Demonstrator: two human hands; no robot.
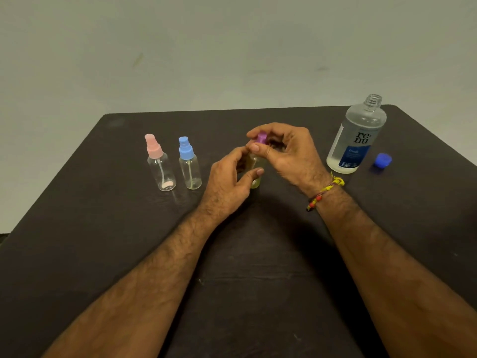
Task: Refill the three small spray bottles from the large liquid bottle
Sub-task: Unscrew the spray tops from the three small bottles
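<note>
Centrally on the table point(77, 241), the left hand point(227, 182) grips the purple-topped spray bottle point(256, 174) while the right hand point(286, 151) pinches its purple spray top point(262, 138); large liquid bottle point(356, 140) stands uncapped near the far right corner.

My bare forearms reach forward, converging. My left hand point(229, 174) curls, thumb and fingers gripping; my right hand point(286, 148) pinches just above it.

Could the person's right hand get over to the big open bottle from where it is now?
Probably yes. The large bottle stands uncapped just right of the right hand, with bare table between them. But that hand grips the purple spray top, so it would have to let go first.
</note>
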